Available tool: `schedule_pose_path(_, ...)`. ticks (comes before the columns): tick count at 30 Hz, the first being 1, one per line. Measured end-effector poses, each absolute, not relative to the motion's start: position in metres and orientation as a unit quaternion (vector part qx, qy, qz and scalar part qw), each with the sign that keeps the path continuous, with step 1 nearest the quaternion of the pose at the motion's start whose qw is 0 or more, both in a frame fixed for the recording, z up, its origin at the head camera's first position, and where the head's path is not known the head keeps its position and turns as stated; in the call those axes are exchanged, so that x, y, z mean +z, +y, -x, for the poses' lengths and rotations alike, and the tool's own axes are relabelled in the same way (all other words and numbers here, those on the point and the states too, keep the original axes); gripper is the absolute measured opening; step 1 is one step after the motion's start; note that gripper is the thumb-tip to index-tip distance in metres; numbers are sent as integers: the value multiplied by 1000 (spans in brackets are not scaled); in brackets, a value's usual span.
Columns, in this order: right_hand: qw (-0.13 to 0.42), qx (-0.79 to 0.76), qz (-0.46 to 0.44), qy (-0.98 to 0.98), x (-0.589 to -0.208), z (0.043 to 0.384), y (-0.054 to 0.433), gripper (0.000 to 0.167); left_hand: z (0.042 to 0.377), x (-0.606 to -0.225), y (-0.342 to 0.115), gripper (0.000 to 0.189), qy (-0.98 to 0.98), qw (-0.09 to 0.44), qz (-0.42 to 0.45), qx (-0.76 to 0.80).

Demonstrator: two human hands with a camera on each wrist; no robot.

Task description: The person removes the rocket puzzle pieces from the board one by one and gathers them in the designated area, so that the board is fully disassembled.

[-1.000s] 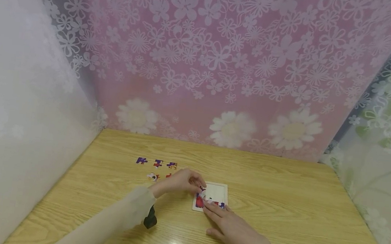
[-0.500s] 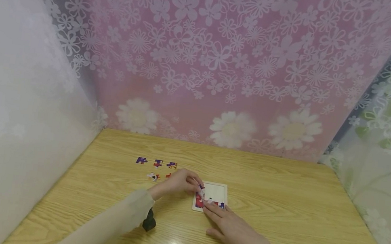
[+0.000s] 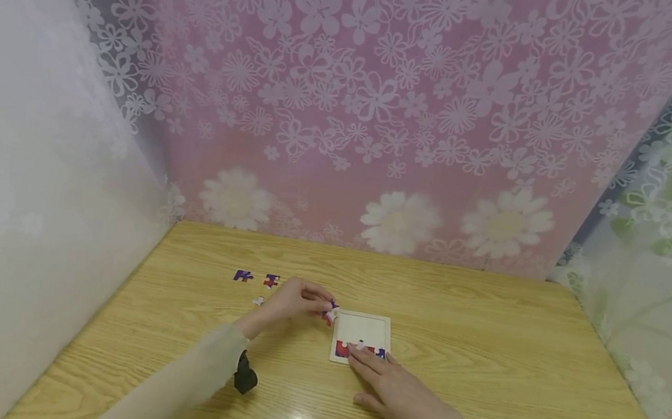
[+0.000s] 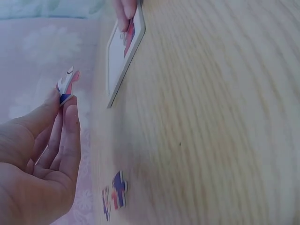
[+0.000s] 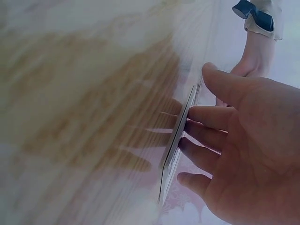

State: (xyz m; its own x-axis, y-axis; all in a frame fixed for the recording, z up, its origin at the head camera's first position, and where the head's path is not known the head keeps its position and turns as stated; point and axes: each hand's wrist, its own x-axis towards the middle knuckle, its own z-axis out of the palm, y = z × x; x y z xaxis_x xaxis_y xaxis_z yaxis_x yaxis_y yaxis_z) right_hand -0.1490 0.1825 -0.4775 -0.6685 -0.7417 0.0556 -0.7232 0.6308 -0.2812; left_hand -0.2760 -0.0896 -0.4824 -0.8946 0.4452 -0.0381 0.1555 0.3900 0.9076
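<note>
My left hand (image 3: pixel 293 305) pinches a jigsaw piece (image 4: pixel 68 86) between thumb and fingertips. The piece, purple, red and white, is tilted up just off the left edge of a white puzzle tray (image 3: pixel 362 328). Along the tray's near side lies a row of fitted pieces (image 3: pixel 342 349) in red and purple. My right hand (image 3: pixel 404 393) rests its straight fingers on that row and the tray's near edge, hiding part of it. In the right wrist view, the fingertips (image 5: pixel 187 180) lie along the edge of the tray.
Loose jigsaw pieces lie on the wooden table (image 3: pixel 485 326) to the left: a purple one (image 3: pixel 243 276), a purple and red one (image 3: pixel 271 281), and a whitish one (image 3: pixel 258 301) partly behind my left hand. Patterned curtains (image 3: pixel 387 104) stand behind and at both sides.
My left hand has drawn back left from the tray, lifting the pinched piece away from the tray's left side. My right hand has stayed in place.
</note>
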Motion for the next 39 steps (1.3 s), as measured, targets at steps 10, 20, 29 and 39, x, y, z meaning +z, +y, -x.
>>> schedule_pose_path(10, 38, -153, 405, 901, -476, 148, 182, 58, 273, -478, -119, 26, 806, 126, -135, 562)
schedule_pose_path(20, 33, -143, 403, 903, -475, 147, 181, 58, 268, -481, -154, 29, 803, 115, -93, 578)
schedule_pose_path(29, 47, -148, 393, 906, -475, 148, 182, 60, 270, -479, -190, 34, 818, 87, -96, 560)
schedule_pose_path(39, 33, -142, 400, 905, -479, 149, 182, 60, 273, -478, -230, 37, 815, 71, -35, 574)
